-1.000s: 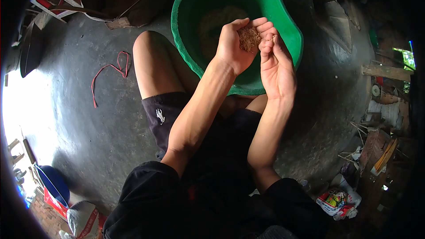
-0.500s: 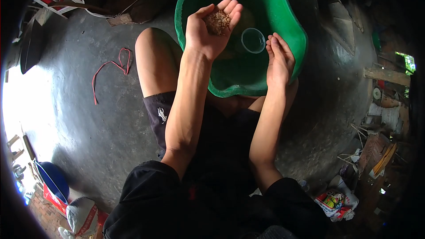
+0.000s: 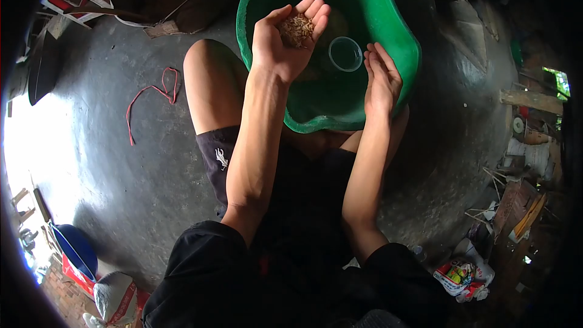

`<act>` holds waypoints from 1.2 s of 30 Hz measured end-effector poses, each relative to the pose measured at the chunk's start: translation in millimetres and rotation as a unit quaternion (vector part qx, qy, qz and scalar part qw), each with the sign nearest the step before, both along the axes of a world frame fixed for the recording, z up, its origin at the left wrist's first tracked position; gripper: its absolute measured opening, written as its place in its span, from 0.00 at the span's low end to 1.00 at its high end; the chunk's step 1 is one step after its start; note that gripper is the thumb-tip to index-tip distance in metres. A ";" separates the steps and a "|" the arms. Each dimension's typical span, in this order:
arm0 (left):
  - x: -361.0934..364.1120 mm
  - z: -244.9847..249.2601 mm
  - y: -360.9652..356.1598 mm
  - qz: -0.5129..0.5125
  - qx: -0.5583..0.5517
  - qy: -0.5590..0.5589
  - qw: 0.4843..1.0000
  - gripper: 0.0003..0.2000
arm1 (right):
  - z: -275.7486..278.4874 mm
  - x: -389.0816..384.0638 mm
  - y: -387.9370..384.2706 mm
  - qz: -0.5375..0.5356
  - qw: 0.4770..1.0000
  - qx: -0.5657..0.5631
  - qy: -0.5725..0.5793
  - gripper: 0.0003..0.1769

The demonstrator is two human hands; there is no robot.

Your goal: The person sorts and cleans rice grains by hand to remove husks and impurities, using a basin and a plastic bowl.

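Note:
My left hand [image 3: 285, 39] is palm up and cupped over the green basin [image 3: 404, 30], with a small heap of brown, husk-like grains [image 3: 296, 29] resting in it. My right hand [image 3: 382, 79] is at the right inside of the basin, its fingers bent against the right side of a clear round plastic cup [image 3: 345, 54]. The cup's mouth faces up toward me, and the basin's green shows through it. How the thumb grips the cup is hidden. The basin stands between my bent legs, its near rim wavy; its shaded bottom is hard to make out.
A red cord [image 3: 152, 88] lies on the dark floor [image 3: 139, 176] at left. A blue container [image 3: 76, 249] and a white-and-red sack [image 3: 115, 297] stand lower left. At right are a crumpled printed bag [image 3: 464, 276] and a wooden beam [image 3: 531, 102] amid clutter.
Both hands and the cup appear shifted very slightly left and up, along with a small shift of the whole view. The grains remain in my left palm.

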State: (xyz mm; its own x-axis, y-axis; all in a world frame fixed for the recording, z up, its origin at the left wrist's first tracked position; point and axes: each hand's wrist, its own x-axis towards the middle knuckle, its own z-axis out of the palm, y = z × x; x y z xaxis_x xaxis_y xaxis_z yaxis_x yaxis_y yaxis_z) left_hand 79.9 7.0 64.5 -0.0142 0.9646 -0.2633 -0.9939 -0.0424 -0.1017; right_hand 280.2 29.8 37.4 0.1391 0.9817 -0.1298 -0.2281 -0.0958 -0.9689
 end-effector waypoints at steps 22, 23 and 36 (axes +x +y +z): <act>61.4 42.2 -9.9 -0.148 0.051 0.081 0.984 0.22 | 113.3 -28.9 -53.8 0.186 0.813 0.291 -0.468 0.17; 61.6 42.8 -10.2 -0.147 0.051 0.081 0.985 0.22 | 113.1 -29.1 -53.5 0.186 0.813 0.292 -0.468 0.17; 65.0 40.2 -8.5 -0.149 0.017 0.069 0.986 0.21 | 102.5 -33.2 -49.5 0.172 0.816 0.307 -0.458 0.07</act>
State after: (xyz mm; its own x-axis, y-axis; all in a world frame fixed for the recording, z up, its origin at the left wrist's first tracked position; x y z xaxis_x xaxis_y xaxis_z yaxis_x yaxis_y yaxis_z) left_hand 144.9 -1.5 104.7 0.2379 0.9397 -0.2458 -0.9662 0.2549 0.0394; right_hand 247.0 -19.8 139.8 -0.3966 0.8241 0.4044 0.5577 0.5663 -0.6069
